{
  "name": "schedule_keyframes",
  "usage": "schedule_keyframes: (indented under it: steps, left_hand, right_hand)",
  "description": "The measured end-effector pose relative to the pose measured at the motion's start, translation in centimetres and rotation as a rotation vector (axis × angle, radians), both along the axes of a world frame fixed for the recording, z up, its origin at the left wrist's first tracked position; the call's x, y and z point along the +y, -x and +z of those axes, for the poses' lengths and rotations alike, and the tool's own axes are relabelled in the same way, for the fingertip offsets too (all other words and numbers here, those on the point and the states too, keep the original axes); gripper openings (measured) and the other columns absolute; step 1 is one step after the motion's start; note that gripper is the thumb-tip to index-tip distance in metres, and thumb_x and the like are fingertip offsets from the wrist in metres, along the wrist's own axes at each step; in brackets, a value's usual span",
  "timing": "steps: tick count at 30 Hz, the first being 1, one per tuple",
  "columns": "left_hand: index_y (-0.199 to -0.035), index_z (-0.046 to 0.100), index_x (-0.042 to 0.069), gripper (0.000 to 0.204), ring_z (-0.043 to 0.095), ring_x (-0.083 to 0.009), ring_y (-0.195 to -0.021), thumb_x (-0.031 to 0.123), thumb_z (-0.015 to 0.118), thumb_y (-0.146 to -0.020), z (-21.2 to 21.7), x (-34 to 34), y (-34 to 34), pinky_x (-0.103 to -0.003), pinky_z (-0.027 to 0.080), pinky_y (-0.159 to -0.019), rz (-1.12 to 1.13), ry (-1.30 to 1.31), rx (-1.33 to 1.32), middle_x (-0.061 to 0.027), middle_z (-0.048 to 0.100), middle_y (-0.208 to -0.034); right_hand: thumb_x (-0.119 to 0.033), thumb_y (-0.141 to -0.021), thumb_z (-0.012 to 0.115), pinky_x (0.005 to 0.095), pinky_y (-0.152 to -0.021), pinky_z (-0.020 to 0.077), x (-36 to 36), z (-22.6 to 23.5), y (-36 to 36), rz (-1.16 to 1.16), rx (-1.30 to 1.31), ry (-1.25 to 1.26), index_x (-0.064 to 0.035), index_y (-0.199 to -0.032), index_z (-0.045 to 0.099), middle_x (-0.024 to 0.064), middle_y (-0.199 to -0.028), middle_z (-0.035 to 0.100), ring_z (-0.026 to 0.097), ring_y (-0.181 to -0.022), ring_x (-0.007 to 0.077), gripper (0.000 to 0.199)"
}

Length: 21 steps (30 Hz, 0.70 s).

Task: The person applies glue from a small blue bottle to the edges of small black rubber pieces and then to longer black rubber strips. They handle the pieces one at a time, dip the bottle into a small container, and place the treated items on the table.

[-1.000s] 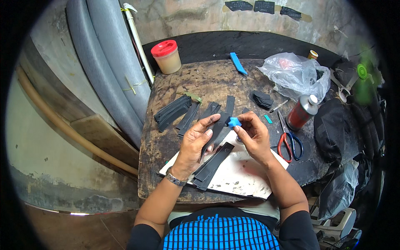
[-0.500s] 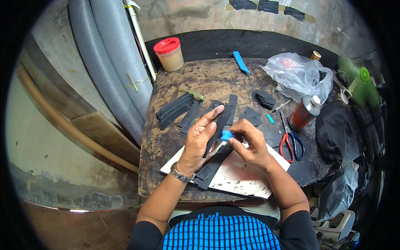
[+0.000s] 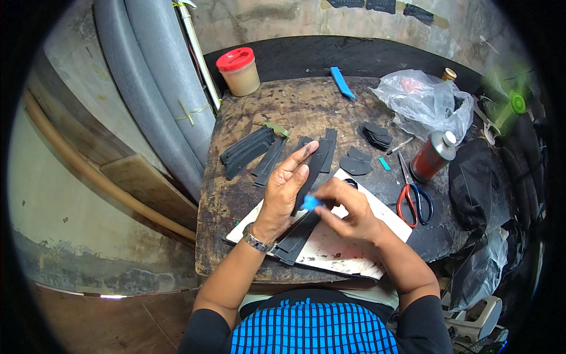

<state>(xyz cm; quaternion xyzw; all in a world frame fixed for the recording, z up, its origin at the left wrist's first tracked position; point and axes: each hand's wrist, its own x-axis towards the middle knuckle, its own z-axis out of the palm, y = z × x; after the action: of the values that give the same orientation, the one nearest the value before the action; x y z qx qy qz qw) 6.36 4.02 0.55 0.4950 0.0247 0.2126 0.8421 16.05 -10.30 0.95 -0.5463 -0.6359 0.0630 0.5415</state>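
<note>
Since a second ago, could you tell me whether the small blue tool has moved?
Yes. The blue tool in the right hand has come down toward the person, away from the scissors, over the white board.

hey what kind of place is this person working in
Probably a small craft workshop, perhaps for leather or rubber goods: black cut strips cover a worn worktable, with red-handled scissors and a red can nearby.

matt black rubbery strips [image 3: 306, 177], rough stained wooden table [image 3: 295, 112], glossy metal can [image 3: 432, 156].

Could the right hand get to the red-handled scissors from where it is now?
Probably yes: the red-handled scissors lie uncovered on the table just right of the right hand, nothing between them, though its fingers now pinch a small blue piece.
</note>
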Motion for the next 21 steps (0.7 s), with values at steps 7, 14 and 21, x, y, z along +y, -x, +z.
schedule_keyframes:
  steps: [7, 14, 21]
  left_hand:
    - [-0.142, 0.042, -0.001, 0.045, 0.055, -0.0081, -0.113, 0.014, 0.052, -0.1, 0.2, -0.2, 0.0, -0.025, 0.043, -0.1, 0.017, 0.003, 0.011, -0.007, 0.051, -0.139]
    - [-0.14, 0.044, 0.003, 0.042, 0.039, -0.0002, -0.046, 0.014, 0.05, -0.1, 0.3, -0.5, 0.9, -0.015, 0.035, -0.042, -0.077, 0.135, 0.103, -0.0088, 0.053, -0.136]
    - [-0.14, 0.045, 0.002, 0.042, 0.038, 0.0003, -0.046, 0.013, 0.051, -0.1, 0.4, -0.5, 1.2, -0.015, 0.033, -0.04, -0.092, 0.184, 0.152, -0.0095, 0.053, -0.136]
  right_hand:
    - [0.008, -0.077, 0.067, 0.0327, -0.067, 0.0501, 0.3, 0.0, 0.2, 0.085, -0.008, -0.073, 0.0021, -0.102, 0.06, 0.0146, -0.088, 0.059, 0.061, -0.078, 0.0267, 0.026]
    - [0.003, -0.083, 0.066, 0.0269, -0.058, 0.0459, 0.4, -1.2, -2.4, -0.369, 0.196, -0.09, 0.0015, -0.099, 0.06, 0.0094, -0.085, 0.058, 0.057, -0.067, 0.015, 0.017]
    - [-0.001, -0.09, 0.062, 0.0213, -0.066, 0.0448, 0.0, -1.6, -3.6, -0.387, 0.234, -0.035, 0.0023, -0.101, 0.056, 0.0042, -0.091, 0.054, 0.055, -0.078, 0.0074, 0.013]
